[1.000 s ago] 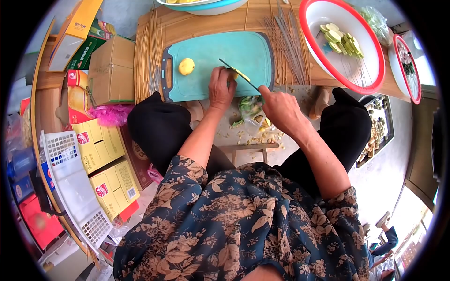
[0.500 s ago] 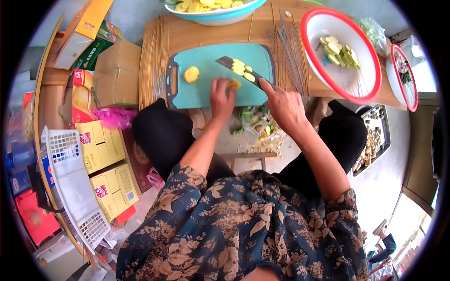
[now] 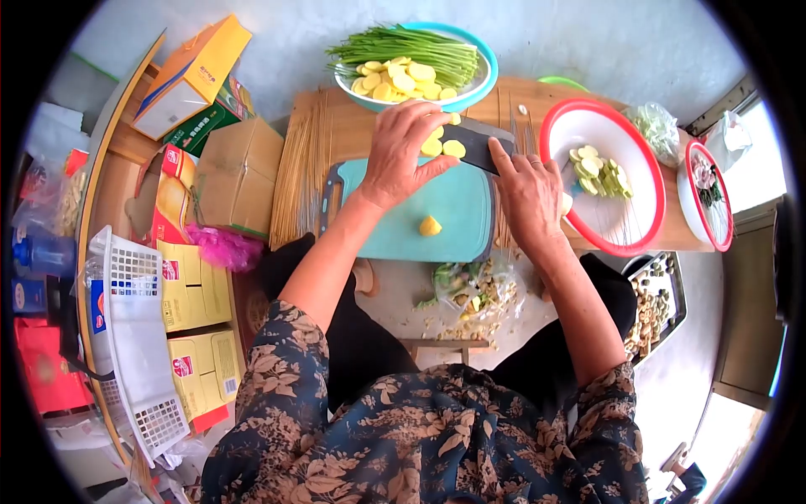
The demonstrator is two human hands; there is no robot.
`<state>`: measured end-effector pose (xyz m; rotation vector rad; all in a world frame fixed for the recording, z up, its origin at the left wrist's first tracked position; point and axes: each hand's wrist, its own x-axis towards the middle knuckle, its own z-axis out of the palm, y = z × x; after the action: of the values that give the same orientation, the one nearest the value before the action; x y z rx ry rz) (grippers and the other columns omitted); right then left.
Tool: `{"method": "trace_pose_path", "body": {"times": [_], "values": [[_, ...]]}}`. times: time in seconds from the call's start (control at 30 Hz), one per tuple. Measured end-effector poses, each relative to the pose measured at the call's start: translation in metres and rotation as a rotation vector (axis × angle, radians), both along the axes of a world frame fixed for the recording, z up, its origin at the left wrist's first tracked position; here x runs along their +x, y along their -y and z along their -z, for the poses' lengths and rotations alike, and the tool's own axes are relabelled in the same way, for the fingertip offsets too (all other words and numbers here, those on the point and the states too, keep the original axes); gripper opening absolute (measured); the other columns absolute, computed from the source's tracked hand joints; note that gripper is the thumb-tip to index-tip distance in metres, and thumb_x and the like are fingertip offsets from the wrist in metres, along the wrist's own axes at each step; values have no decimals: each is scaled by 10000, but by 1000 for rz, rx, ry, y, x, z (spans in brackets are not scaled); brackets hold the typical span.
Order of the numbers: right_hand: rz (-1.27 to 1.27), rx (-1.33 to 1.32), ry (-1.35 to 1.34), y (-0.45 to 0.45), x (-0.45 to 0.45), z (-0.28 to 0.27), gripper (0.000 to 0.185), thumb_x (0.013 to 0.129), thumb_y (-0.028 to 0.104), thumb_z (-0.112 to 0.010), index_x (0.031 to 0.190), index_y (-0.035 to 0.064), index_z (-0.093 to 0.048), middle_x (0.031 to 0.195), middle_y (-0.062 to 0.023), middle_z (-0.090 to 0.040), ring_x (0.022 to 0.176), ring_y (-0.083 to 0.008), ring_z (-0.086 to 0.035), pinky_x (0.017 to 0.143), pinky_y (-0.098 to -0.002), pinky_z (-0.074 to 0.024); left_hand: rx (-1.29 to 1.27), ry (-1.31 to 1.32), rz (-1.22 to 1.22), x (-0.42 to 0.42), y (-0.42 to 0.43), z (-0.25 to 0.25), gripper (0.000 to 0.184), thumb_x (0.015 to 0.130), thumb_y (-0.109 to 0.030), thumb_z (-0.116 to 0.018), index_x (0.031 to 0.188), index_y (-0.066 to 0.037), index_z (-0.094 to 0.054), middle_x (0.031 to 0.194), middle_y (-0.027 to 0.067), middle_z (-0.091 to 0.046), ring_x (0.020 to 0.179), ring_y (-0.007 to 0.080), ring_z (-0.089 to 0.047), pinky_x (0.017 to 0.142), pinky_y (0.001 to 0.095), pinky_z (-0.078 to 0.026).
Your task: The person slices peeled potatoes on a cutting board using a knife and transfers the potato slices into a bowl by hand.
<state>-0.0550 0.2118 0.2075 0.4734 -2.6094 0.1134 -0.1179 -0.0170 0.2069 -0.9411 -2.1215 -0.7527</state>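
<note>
My right hand point(image 3: 529, 191) grips the handle of a dark, wide-bladed knife point(image 3: 480, 144), held flat above the far part of the teal cutting board point(image 3: 395, 227). Several yellow slices point(image 3: 453, 149) lie on the blade. Beside them is my left hand point(image 3: 403, 155), thumb and fingers spread around the blade's left end and the slices. A cut yellow piece point(image 3: 430, 226) sits on the board near its front edge. Just beyond the hands stands a blue-rimmed bowl point(image 3: 485, 77) with yellow slices point(image 3: 401, 80) and long green stalks point(image 3: 420, 52).
A red-rimmed bowl point(image 3: 659, 181) with pale green slices is on the right, and a smaller red-rimmed bowl point(image 3: 727, 220) beyond it. Thin sticks point(image 3: 298, 181) lie left of the board. Cardboard boxes point(image 3: 239, 172) stand at the left, a tray point(image 3: 678, 302) at the lower right.
Both hands and the knife have moved away from the body, toward the blue-rimmed bowl, with slices on the blade. The view has tilted up. A cut piece now lies alone on the board.
</note>
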Motion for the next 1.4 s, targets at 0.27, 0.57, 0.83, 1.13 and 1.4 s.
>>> {"method": "trace_pose_path", "body": {"times": [0.27,0.57,0.83,1.13,1.4], "values": [[57,65,-16,15,-50,-4,586,866,56,-583,1442,62,-472,907,-66,-665,917,-238,-642,844,-410,-427,-166,37,-140,-67,-6,11,614,850,-573,-685,1237,-110,-574,1290,86,-556,1259,289,-492,1101,546,-274],[134,134,-44,-2,-63,6,609,861,39,-585,1453,39,-446,1008,-84,-676,994,-244,-646,866,-404,-435,-211,166,-316,-169,27,38,545,910,-528,-639,1273,-128,-573,1329,91,-552,1271,290,-495,1030,478,-327],[201,-3,55,-43,4,1,515,830,28,-605,1343,45,-558,1059,-71,-709,953,-242,-653,814,-398,-430,376,45,-270,-124,19,12,177,930,-129,-685,1090,-55,-675,1113,95,-648,1005,237,-639,876,355,-511],[-51,10,109,-61,84,18,539,850,39,-562,1386,46,-498,1195,-118,-679,1041,-275,-628,867,-395,-429,280,752,121,55,-18,50,449,813,-251,-833,1175,-55,-654,1165,109,-655,1120,242,-616,978,351,-477],[-158,114,116,-63,128,21,548,847,82,-575,1390,59,-508,1237,-96,-680,967,-233,-620,823,-384,-431,287,1299,325,66,-23,59,304,876,-162,-772,1125,-20,-671,948,24,-692,892,103,-634,818,273,-516]]}}
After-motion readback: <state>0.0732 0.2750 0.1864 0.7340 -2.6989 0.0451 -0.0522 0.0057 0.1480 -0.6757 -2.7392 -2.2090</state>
